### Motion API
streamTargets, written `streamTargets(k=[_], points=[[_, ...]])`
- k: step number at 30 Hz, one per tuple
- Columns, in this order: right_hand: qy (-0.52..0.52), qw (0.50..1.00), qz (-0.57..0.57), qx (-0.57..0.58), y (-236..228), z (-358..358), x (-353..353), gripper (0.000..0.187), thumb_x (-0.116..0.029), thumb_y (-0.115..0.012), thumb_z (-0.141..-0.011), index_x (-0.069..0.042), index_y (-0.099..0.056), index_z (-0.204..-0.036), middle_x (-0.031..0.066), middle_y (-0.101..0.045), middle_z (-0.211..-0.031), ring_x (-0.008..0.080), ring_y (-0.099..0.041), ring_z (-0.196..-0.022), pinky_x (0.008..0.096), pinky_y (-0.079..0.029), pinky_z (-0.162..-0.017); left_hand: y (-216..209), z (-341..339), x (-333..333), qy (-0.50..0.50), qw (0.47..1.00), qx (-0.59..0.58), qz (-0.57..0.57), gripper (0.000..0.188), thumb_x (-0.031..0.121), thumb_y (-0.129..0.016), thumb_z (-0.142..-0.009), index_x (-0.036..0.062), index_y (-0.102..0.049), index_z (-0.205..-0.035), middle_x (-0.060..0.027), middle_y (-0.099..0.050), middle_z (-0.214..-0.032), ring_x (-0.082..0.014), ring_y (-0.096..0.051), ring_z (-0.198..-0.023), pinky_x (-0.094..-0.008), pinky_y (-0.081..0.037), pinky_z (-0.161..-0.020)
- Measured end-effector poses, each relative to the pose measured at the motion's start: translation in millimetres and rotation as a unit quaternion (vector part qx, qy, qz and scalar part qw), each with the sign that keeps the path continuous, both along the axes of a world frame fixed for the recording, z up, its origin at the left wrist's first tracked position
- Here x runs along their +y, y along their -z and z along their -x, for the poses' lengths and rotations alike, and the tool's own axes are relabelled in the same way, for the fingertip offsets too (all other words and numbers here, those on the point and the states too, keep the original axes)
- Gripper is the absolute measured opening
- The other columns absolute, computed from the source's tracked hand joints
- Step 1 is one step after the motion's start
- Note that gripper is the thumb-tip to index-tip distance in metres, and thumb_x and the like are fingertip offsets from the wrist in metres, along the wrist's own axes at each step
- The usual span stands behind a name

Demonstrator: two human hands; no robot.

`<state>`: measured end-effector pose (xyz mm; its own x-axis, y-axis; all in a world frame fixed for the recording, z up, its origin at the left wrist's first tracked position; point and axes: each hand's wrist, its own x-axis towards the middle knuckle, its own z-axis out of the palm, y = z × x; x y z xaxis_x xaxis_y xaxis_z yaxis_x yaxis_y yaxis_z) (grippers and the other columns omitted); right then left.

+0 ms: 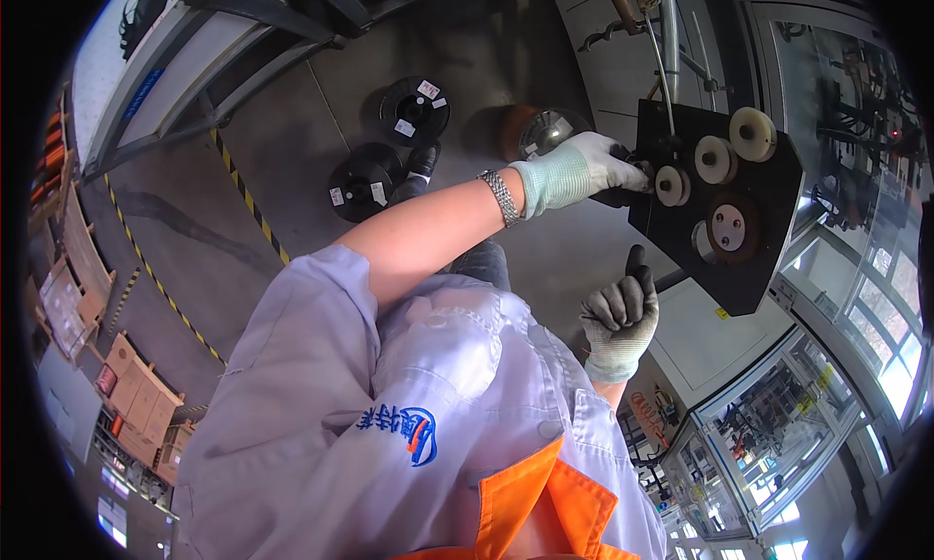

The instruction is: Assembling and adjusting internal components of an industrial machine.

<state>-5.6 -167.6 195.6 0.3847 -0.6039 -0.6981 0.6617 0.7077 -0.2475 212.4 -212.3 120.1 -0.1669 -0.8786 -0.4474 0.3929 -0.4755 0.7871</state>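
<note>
My left hand (591,167), in a pale glove with dark fingers, reaches to the left edge of a black angular plate (681,231). Its fingers are closed there beside a small white roller (671,185); what they hold, if anything, is hidden. A metal-banded wristwatch (499,198) circles that wrist. Lower down, my right hand (620,317) is apart from the plate, its fingers curled and one digit pointing up, with nothing visible in it. The plate also carries a middle white roller (716,160), a larger cream roller (753,135) and a brown-rimmed wheel (728,228).
Two black reels (415,109) (367,182) lie on the floor near my shoe. A shiny round reel (550,134) sits beyond my left hand. A glazed machine (778,429) stands at right; yellow-black tape (248,195) marks the floor. Cartons (136,404) are stacked at left.
</note>
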Motion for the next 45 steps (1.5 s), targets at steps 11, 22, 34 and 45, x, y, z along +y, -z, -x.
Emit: streamTargets(k=[11, 22, 34, 45], points=[[0.032, 0.999, -0.030, -0.012, 9, 36, 8, 0.038, -0.016, -0.032, -0.106, 0.003, -0.059, -0.124, -0.0071, -0.034, -0.049, 0.0063, -0.028, -0.041, 0.0203, -0.029, -0.040, 10, -1, -9, 0.029, 0.998, -0.056, 0.020, 0.043, 0.034, -0.076, -0.086, -0.0032, -0.071, -0.108, -0.0051, -0.071, -0.092, -0.0098, -0.063, -0.086, -0.0248, -0.049, -0.080], [-0.119, 0.944, -0.055, 0.304, -9, 41, 33, 0.025, -0.017, -0.043, -0.099, -0.001, -0.057, -0.113, -0.0048, -0.026, -0.048, 0.0087, -0.020, -0.039, 0.0256, -0.023, -0.040, 27, 5, -8, 0.006, 0.975, -0.061, 0.215, 0.038, -0.006, -0.062, -0.087, 0.0031, -0.064, -0.124, -0.0122, -0.072, -0.108, -0.0243, -0.071, -0.096, -0.0312, -0.058, -0.088], [-0.480, 0.443, 0.508, 0.561, -49, -1, 37, 0.029, 0.002, -0.055, -0.083, -0.002, -0.071, -0.106, 0.0161, -0.064, -0.069, 0.0248, -0.062, -0.057, 0.0342, -0.048, -0.057, 11, 3, -14, 0.052, 0.994, 0.070, -0.060, 0.026, 0.010, -0.052, -0.100, -0.0007, -0.063, -0.121, -0.0076, -0.071, -0.104, -0.0141, -0.069, -0.087, -0.0252, -0.057, -0.082], [-0.539, 0.357, 0.489, 0.585, -45, 46, 58, 0.021, -0.001, -0.057, -0.083, -0.007, -0.070, -0.098, 0.0157, -0.065, -0.070, 0.0318, -0.066, -0.064, 0.0400, -0.050, -0.059, 39, 20, 3, -0.060, 0.994, 0.081, 0.038, 0.042, 0.042, -0.059, -0.098, 0.0021, -0.068, -0.108, -0.0007, -0.060, -0.082, -0.0087, -0.057, -0.069, -0.0235, -0.047, -0.062]])
